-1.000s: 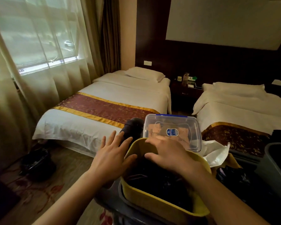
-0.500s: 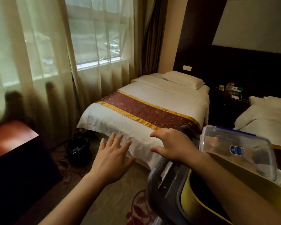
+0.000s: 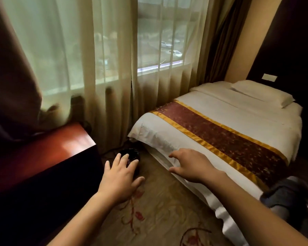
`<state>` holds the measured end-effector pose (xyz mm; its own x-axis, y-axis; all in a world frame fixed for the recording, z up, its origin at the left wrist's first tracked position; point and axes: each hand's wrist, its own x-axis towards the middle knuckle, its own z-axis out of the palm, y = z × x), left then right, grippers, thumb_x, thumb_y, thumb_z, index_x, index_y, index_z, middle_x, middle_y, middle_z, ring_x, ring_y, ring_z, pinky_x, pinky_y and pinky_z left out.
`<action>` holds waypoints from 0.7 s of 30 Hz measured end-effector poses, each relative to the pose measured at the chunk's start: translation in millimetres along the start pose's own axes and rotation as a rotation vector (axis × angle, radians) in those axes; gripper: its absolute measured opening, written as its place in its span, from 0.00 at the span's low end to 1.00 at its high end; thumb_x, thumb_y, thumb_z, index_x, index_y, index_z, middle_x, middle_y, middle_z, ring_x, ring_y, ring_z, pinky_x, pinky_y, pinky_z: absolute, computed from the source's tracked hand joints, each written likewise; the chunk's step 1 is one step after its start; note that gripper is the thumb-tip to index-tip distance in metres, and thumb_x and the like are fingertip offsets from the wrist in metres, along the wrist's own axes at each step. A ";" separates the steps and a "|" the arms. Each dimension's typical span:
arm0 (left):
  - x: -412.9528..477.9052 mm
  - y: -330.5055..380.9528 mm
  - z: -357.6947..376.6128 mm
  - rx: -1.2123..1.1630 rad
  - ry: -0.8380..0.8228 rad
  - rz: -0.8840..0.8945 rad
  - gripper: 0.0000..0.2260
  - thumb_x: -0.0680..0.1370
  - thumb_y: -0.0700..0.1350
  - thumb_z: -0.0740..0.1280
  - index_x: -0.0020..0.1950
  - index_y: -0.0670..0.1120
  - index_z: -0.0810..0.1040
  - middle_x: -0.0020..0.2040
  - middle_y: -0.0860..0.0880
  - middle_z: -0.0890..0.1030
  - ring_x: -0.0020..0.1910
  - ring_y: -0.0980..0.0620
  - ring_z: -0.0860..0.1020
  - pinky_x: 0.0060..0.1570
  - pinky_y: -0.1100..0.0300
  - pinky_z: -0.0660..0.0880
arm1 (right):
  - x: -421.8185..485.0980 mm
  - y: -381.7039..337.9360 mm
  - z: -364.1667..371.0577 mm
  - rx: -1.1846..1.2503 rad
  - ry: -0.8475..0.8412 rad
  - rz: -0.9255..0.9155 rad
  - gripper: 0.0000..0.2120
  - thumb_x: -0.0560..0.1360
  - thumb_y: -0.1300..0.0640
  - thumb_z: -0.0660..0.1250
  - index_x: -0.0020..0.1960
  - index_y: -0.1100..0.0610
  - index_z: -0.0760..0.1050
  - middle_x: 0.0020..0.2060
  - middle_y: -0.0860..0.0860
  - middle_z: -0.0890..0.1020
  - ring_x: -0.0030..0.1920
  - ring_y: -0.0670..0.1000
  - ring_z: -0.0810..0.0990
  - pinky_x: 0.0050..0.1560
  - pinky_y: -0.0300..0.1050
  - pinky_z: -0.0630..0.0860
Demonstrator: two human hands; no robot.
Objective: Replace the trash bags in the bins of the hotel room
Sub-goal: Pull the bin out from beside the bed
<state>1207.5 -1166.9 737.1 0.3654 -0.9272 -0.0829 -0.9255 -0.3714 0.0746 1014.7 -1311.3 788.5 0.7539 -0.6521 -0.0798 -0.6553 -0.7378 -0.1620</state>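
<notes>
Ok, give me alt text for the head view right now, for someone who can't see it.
Two bare, empty hands reach forward, the left hand in front of a small black bin lined with a dark bag on the patterned carpet, the right hand over the corner of a white bed with a maroon and gold runner. A red-brown wooden desk stands left, below sheer cream curtains.

From my feed, the bin (image 3: 132,157) sat on the carpet (image 3: 160,206) in the gap between the cabinet (image 3: 48,166) to the left and the bed (image 3: 220,132) to the right, with the curtain (image 3: 114,68) behind it. A runner (image 3: 226,139) lay across the bed, with a pillow (image 3: 263,93) at its far end. The left hand (image 3: 121,180) was in front of the bin, the right hand (image 3: 192,166) over the bed's near edge.
</notes>
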 end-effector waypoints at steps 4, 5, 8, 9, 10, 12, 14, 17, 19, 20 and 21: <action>59.4 -24.9 4.9 0.036 0.003 -0.069 0.31 0.79 0.67 0.53 0.79 0.57 0.55 0.81 0.47 0.52 0.80 0.44 0.46 0.75 0.39 0.50 | 80.8 15.7 14.8 0.014 -0.007 -0.042 0.26 0.75 0.37 0.66 0.70 0.45 0.70 0.62 0.47 0.79 0.59 0.52 0.78 0.55 0.49 0.78; 75.6 -30.7 5.7 0.044 0.006 -0.090 0.32 0.79 0.68 0.54 0.79 0.57 0.55 0.81 0.47 0.53 0.80 0.44 0.46 0.75 0.40 0.50 | 102.6 20.7 18.0 0.017 -0.011 -0.056 0.26 0.75 0.37 0.66 0.70 0.45 0.70 0.62 0.47 0.79 0.59 0.52 0.78 0.56 0.50 0.78; 121.5 -46.5 7.5 0.044 -0.013 -0.166 0.32 0.79 0.67 0.54 0.79 0.56 0.55 0.81 0.47 0.53 0.80 0.45 0.47 0.75 0.41 0.51 | 167.2 33.9 25.0 0.049 -0.029 -0.095 0.26 0.75 0.38 0.66 0.70 0.45 0.70 0.62 0.47 0.79 0.60 0.52 0.78 0.56 0.51 0.79; 135.0 -51.6 9.3 0.045 -0.030 -0.188 0.32 0.79 0.67 0.54 0.79 0.56 0.55 0.81 0.47 0.54 0.80 0.45 0.48 0.75 0.41 0.51 | 187.2 37.1 26.8 0.054 -0.036 -0.106 0.26 0.75 0.38 0.66 0.70 0.45 0.71 0.62 0.47 0.79 0.60 0.52 0.78 0.56 0.52 0.79; 148.3 -57.1 11.6 0.047 -0.048 -0.208 0.32 0.79 0.67 0.54 0.79 0.56 0.55 0.81 0.47 0.54 0.80 0.45 0.48 0.75 0.41 0.51 | 206.7 40.0 29.4 0.055 -0.045 -0.118 0.26 0.75 0.38 0.66 0.69 0.45 0.71 0.61 0.47 0.79 0.60 0.52 0.78 0.56 0.52 0.79; 174.3 -68.9 15.7 0.041 -0.085 -0.251 0.31 0.79 0.66 0.54 0.79 0.56 0.55 0.81 0.47 0.53 0.80 0.45 0.48 0.76 0.41 0.52 | 243.4 44.9 35.2 0.053 -0.067 -0.139 0.25 0.75 0.38 0.67 0.68 0.45 0.72 0.60 0.47 0.80 0.58 0.52 0.79 0.54 0.52 0.79; 197.2 -81.4 20.8 0.016 -0.124 -0.284 0.31 0.79 0.66 0.55 0.79 0.56 0.55 0.81 0.46 0.54 0.80 0.45 0.48 0.76 0.41 0.52 | 275.4 47.1 40.8 0.041 -0.087 -0.155 0.24 0.75 0.38 0.66 0.68 0.45 0.72 0.59 0.47 0.79 0.58 0.52 0.78 0.53 0.53 0.79; 231.9 -98.3 29.3 -0.011 -0.149 -0.310 0.31 0.79 0.66 0.54 0.79 0.55 0.55 0.81 0.46 0.53 0.80 0.45 0.48 0.76 0.41 0.52 | 319.0 51.2 54.6 0.029 -0.108 -0.183 0.28 0.75 0.37 0.65 0.72 0.45 0.67 0.63 0.48 0.76 0.63 0.54 0.74 0.56 0.55 0.78; 258.7 -109.3 36.1 -0.030 -0.156 -0.313 0.31 0.79 0.66 0.55 0.79 0.56 0.55 0.81 0.46 0.54 0.80 0.45 0.48 0.76 0.41 0.52 | 349.5 53.8 65.4 0.012 -0.124 -0.194 0.30 0.75 0.36 0.64 0.74 0.44 0.64 0.64 0.49 0.74 0.64 0.54 0.72 0.57 0.54 0.77; 272.7 -114.9 39.9 -0.044 -0.156 -0.316 0.31 0.79 0.66 0.55 0.79 0.56 0.55 0.81 0.46 0.54 0.80 0.45 0.48 0.76 0.41 0.52 | 364.5 55.2 71.5 -0.001 -0.132 -0.196 0.31 0.75 0.36 0.64 0.74 0.44 0.63 0.65 0.49 0.74 0.65 0.54 0.72 0.57 0.54 0.77; 287.2 -121.0 44.4 -0.056 -0.156 -0.317 0.31 0.79 0.66 0.55 0.79 0.56 0.55 0.81 0.46 0.54 0.80 0.45 0.48 0.76 0.41 0.52 | 379.8 56.5 77.5 -0.013 -0.138 -0.196 0.31 0.75 0.36 0.64 0.75 0.44 0.62 0.65 0.49 0.73 0.65 0.54 0.71 0.58 0.53 0.76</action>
<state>1420.0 -1386.1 660.1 0.6096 -0.7485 -0.2610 -0.7602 -0.6453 0.0752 1267.6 -1587.1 672.8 0.8653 -0.4669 -0.1823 -0.4958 -0.8507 -0.1748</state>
